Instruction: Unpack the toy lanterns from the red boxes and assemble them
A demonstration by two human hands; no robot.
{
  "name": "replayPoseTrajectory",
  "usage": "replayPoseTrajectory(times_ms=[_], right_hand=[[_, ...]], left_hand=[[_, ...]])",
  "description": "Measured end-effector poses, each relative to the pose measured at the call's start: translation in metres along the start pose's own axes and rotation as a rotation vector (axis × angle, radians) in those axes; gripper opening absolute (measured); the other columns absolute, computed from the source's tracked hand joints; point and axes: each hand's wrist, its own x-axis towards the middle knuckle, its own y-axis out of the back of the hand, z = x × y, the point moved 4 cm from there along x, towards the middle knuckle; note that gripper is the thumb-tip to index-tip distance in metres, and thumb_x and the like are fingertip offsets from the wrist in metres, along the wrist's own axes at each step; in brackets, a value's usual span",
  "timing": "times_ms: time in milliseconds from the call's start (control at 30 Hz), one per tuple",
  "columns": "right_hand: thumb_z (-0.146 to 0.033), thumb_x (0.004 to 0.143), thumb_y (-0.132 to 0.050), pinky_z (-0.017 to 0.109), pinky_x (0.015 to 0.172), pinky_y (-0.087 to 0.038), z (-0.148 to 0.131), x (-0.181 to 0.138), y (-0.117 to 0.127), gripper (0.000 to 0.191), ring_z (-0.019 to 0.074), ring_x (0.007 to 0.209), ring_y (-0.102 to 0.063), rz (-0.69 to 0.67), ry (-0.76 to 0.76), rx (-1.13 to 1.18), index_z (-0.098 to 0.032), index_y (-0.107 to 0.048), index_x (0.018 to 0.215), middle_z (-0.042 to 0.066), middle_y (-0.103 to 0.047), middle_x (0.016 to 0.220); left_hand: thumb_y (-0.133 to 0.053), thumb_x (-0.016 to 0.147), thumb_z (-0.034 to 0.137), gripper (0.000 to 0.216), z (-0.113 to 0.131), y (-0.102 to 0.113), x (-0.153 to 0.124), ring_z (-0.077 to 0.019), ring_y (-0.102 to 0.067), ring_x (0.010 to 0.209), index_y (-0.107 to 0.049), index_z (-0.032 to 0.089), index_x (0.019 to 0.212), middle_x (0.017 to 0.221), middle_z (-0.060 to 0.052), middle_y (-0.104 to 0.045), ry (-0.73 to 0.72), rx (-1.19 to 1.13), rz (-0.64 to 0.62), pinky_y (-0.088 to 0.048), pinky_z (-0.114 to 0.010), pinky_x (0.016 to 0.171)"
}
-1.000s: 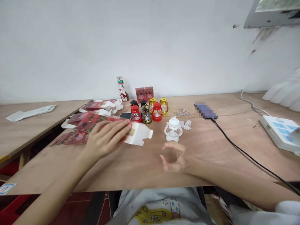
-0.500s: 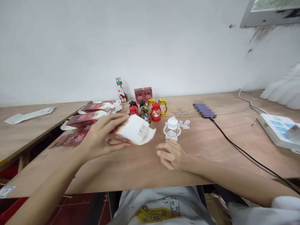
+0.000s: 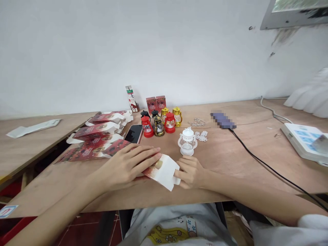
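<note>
A red-and-white cardboard box (image 3: 164,171) lies tilted low over the table's front part, its white flap end turned to the right. My left hand (image 3: 128,165) lies over the box, fingers wrapped across its printed side. At the flap end, my right hand (image 3: 191,172) is closed, pinching the white flap. Just behind my right hand stands a white mini lantern (image 3: 188,141) with a clear globe. Small white cut pieces (image 3: 202,136) lie beside this lantern. The far side of the box is hidden by my left hand.
Several open red boxes (image 3: 94,131) lie at left. A phone (image 3: 134,133) is near the red lantern (image 3: 147,126) among several coloured lanterns. Metal wire loops (image 3: 197,122), a blurred-out phone (image 3: 222,120) with a black cable (image 3: 258,160), and a white device (image 3: 304,140) are to the right.
The box has come down and turned, its flap end now lower and nearer my right hand. My right hand has taken hold of the flap. The phone by the lanterns is uncovered.
</note>
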Motion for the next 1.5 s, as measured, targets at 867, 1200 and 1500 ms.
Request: replayPoseTrajectory(times_ms=[867, 1200, 1500], right_hand=[[-0.018, 0.083, -0.046, 0.026, 0.052, -0.035, -0.003, -0.008, -0.013, 0.019, 0.0103, 0.054, -0.051, -0.224, 0.044, 0.106, -0.017, -0.058, 0.097, -0.001, -0.058, 0.066], [-0.015, 0.079, -0.048, 0.031, 0.066, -0.043, 0.003, 0.000, -0.005, 0.021, 0.0162, 0.076, -0.054, -0.059, -0.018, 0.111, -0.015, -0.060, 0.097, 0.005, -0.063, 0.080], [-0.010, 0.070, -0.055, 0.046, 0.094, -0.039, 0.013, -0.001, 0.006, 0.040, 0.0237, 0.112, -0.045, 0.150, -0.268, -0.153, -0.030, -0.060, 0.104, 0.006, -0.047, 0.115]], left_hand=[[-0.045, 0.091, 0.037, 0.036, -0.289, -0.040, -0.053, -0.0070, -0.059, 0.074, -0.059, 0.011, 0.111, 0.090, 0.006, -0.072, 0.727, 0.339, -0.058, -0.042, -0.027, 0.081], [-0.039, 0.085, 0.012, 0.031, -0.154, -0.029, -0.036, -0.0230, -0.060, 0.092, -0.056, 0.013, 0.112, 0.105, -0.009, -0.066, 0.570, 0.345, -0.076, -0.050, -0.035, 0.072], [-0.032, 0.082, 0.014, 0.034, -0.069, -0.088, -0.023, -0.0371, -0.065, 0.084, -0.047, 0.008, 0.111, 0.103, -0.023, -0.061, 0.860, 0.079, -0.623, -0.050, -0.049, 0.063]])
